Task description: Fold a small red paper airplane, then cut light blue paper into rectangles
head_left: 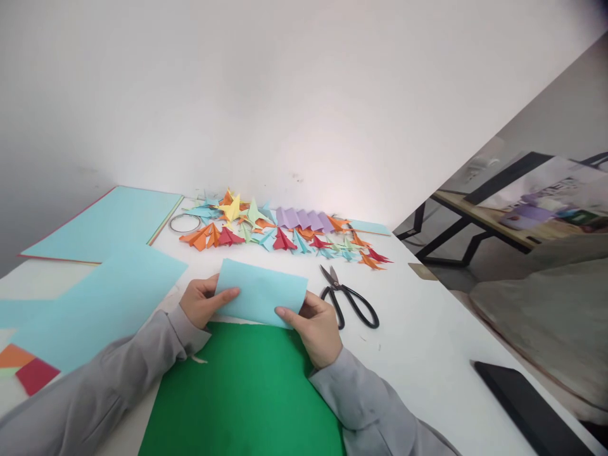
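A light blue sheet of paper (261,288), small and rectangular, is held up between both hands. My left hand (202,301) pinches its left edge, thumb on the near face. At the lower right corner, my right hand (316,326) grips it the same way, with the other fingers behind the sheet. Below the hands lies a large green sheet (247,392) on the white table. Just beyond my right hand rest black-handled scissors (354,297), their blades slightly apart.
Many folded paper figures (285,239) in several colours line the back of the table by the wall. A wire coil (185,223) and large blue sheets (102,304) lie to the left. A dark flat object (527,405) sits near the right edge.
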Action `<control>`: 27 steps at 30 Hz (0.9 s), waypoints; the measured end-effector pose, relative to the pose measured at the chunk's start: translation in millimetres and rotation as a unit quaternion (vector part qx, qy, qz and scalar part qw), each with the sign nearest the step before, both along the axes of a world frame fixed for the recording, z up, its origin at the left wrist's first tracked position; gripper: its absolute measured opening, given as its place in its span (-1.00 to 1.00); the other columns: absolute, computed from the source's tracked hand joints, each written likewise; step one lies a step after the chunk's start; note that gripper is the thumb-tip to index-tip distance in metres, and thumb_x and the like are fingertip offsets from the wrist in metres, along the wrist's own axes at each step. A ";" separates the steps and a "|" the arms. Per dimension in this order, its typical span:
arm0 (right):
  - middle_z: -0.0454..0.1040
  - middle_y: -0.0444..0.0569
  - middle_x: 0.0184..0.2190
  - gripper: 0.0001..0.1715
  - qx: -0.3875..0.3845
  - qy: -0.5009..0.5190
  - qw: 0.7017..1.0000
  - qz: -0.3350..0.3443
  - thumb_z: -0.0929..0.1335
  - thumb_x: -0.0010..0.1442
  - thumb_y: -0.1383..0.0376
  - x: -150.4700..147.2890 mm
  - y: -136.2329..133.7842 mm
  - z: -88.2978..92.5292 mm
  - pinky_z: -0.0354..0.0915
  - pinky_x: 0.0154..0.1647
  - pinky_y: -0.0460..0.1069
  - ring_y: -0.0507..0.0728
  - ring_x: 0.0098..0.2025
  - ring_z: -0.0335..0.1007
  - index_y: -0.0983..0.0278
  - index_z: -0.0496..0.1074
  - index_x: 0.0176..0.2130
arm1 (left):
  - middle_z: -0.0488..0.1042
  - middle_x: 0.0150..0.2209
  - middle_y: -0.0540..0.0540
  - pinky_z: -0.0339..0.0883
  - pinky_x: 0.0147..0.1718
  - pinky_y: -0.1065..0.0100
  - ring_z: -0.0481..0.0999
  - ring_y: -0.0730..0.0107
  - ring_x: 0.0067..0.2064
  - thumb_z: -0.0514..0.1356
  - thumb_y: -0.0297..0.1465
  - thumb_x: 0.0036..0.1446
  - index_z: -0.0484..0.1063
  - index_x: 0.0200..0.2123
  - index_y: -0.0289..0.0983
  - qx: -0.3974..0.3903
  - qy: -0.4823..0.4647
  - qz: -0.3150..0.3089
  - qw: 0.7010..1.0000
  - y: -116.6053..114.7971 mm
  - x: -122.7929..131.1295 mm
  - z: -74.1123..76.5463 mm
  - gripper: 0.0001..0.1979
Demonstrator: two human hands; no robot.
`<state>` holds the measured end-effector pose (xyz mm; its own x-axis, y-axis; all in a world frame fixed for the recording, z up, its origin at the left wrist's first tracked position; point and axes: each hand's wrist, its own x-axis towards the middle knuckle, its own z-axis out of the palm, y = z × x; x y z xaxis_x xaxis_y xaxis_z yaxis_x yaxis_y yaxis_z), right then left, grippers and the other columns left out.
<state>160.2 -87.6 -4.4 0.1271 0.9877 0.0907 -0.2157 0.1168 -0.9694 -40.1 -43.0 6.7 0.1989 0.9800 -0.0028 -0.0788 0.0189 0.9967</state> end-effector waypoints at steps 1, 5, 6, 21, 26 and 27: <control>0.56 -0.09 -0.31 -0.60 0.009 0.019 1.000 -0.014 0.53 -0.25 0.36 0.1 1.0 -0.2 0.37 -0.21 0.04 0.12 -0.26 0.45 0.23 0.45 -0.32 | 0.56 -0.35 -0.16 0.40 -0.31 0.24 0.50 0.15 -0.25 0.34 -0.24 -0.20 0.57 -0.52 -0.30 0.002 0.006 -0.005 1.000 -0.1 0.0 -0.6 -0.77; 0.56 -0.15 -0.34 -0.33 -0.031 0.099 0.993 -0.065 0.54 -0.25 0.35 0.5 3.6 -0.1 0.38 -0.33 0.01 0.09 -0.33 0.47 0.15 0.31 -0.12 | 0.58 -0.34 -0.12 0.41 -0.28 0.24 0.52 0.18 -0.27 0.38 -0.29 -0.27 0.57 -0.44 -0.32 0.000 -0.007 -0.021 1.000 -4.3 3.2 1.7 -0.73; 0.57 -0.14 -0.37 -0.36 -0.052 0.101 0.992 -0.061 0.53 -0.23 0.33 0.8 3.6 -0.3 0.38 -0.36 0.00 0.09 -0.38 0.47 0.18 0.33 -0.13 | 0.58 -0.35 -0.12 0.42 -0.28 0.24 0.52 0.19 -0.29 0.39 -0.29 -0.29 0.57 -0.45 -0.33 -0.005 -0.014 -0.014 1.000 -5.5 4.3 2.8 -0.72; 0.42 -0.15 -0.62 -0.75 -0.072 -0.036 0.992 -0.095 0.52 -0.21 0.23 4.9 0.4 -5.3 0.20 -0.60 -0.08 -0.01 -0.59 0.23 0.31 0.46 -0.52 | 0.56 -0.49 -0.10 0.42 -0.45 0.31 0.54 0.27 -0.43 0.41 -0.26 -0.37 0.46 -0.35 -0.35 -0.108 -0.039 -0.031 0.993 0.1 4.5 -0.4 -0.55; 0.27 -0.21 -0.71 -0.68 -0.089 -0.058 0.989 -0.107 0.51 -0.22 0.17 6.3 -1.1 -3.7 0.03 -0.68 -0.10 -0.07 -0.67 0.06 0.33 0.42 -0.57 | 0.56 -0.52 -0.07 0.37 -0.54 0.38 0.50 0.35 -0.51 0.42 -0.26 -0.41 0.50 -0.45 -0.34 -0.122 -0.027 -0.007 0.992 -1.5 6.3 2.1 -0.61; 0.24 -0.22 -0.72 -0.67 -0.090 -0.056 0.989 -0.106 0.51 -0.22 0.15 6.2 -1.2 -3.5 0.01 -0.68 -0.10 -0.07 -0.67 0.04 0.33 0.41 -0.58 | 0.56 -0.52 -0.08 0.35 -0.55 0.40 0.49 0.37 -0.53 0.42 -0.26 -0.41 0.50 -0.46 -0.34 -0.123 -0.027 -0.006 0.992 -1.4 6.3 2.4 -0.62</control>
